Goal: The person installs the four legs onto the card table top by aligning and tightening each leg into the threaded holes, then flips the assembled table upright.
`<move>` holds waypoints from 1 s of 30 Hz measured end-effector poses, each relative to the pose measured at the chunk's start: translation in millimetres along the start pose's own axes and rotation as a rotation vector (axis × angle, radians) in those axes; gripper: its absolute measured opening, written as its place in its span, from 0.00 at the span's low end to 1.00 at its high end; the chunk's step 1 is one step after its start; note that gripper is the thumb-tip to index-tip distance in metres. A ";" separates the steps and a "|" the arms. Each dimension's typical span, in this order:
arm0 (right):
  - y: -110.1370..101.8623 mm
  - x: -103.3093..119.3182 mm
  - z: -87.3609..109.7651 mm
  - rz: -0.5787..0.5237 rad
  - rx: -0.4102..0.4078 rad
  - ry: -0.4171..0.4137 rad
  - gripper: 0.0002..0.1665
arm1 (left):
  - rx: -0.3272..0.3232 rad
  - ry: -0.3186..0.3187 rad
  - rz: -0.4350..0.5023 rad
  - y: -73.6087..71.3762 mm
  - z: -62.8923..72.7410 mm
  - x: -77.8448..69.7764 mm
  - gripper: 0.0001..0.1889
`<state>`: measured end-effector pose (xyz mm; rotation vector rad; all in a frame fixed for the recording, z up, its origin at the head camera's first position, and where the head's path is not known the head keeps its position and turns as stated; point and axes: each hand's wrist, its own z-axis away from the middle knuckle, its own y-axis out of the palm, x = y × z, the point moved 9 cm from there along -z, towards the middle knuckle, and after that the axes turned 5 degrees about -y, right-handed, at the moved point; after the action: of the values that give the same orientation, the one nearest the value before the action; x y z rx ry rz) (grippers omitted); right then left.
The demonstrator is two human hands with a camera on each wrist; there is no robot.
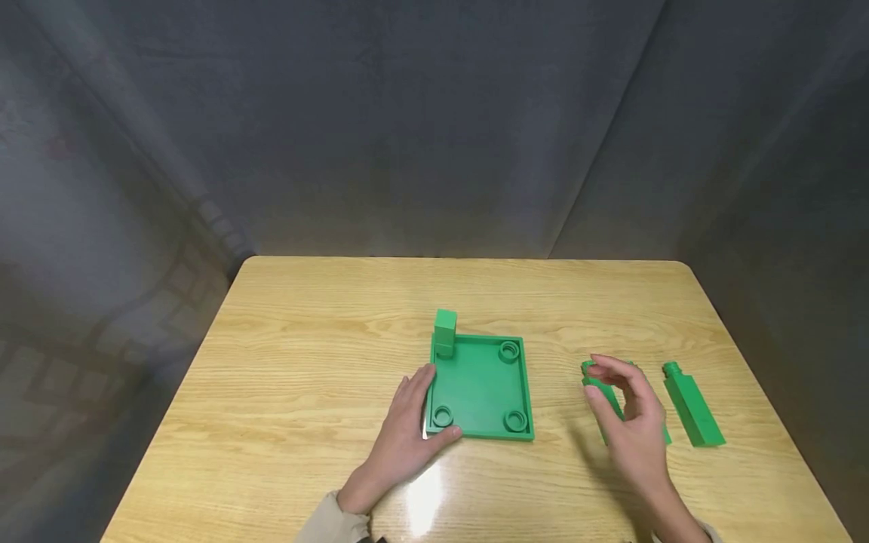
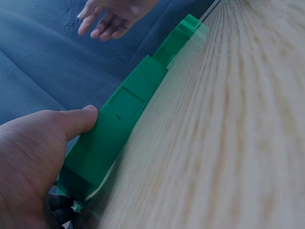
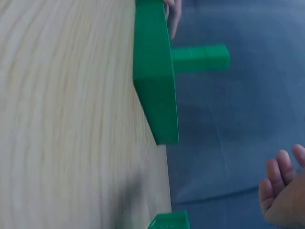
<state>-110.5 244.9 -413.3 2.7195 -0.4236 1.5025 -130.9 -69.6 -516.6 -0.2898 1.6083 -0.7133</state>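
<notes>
A green square board (image 1: pixel 478 388) with a raised rim lies on the table, ring-shaped sockets showing at three corners. At its back left corner stands a green post (image 1: pixel 445 332). My left hand (image 1: pixel 407 430) holds the front left corner, fingers along the left side and thumb on the front rim; in the left wrist view the thumb rests on the board's edge (image 2: pixel 114 119). My right hand (image 1: pixel 631 422) hovers over green legs (image 1: pixel 603 388), which it partly hides. Its thumb and forefinger are bent apart, with nothing seen between them.
Another green leg (image 1: pixel 694 407) with a threaded end lies right of my right hand. The wooden table (image 1: pixel 305 339) has rounded back corners. Grey curtains (image 1: pixel 407 136) hang behind it and on both sides.
</notes>
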 end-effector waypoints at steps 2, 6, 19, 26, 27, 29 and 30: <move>-6.0 -1.0 0.7 -0.044 -0.025 -0.019 0.26 | -0.012 0.014 -0.005 -1.1 0.1 -1.3 0.56; -14.0 -4.3 -0.1 -0.103 -0.060 -0.049 0.25 | -0.025 0.026 -0.009 -2.2 0.0 -2.5 0.56; -33.3 -21.7 12.2 0.284 -0.063 0.062 0.33 | -0.032 0.047 0.003 -1.5 0.8 -4.8 0.55; -37.9 -32.0 20.5 0.509 0.007 0.124 0.41 | -0.018 0.021 0.004 -1.8 1.6 -3.1 0.56; -38.4 -33.7 21.5 0.532 0.015 0.129 0.42 | -0.014 0.018 0.006 -1.8 1.5 -3.0 0.56; -40.1 -37.4 23.1 0.569 0.024 0.146 0.43 | -0.014 0.020 0.002 -1.9 1.7 -3.7 0.55; -41.1 -39.2 23.8 0.591 0.026 0.155 0.44 | -0.013 0.019 0.001 -1.8 1.7 -3.5 0.55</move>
<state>-100.8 290.3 -453.6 2.5913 -1.2925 1.8142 -129.0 -69.4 -512.7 -0.2926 1.6314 -0.7067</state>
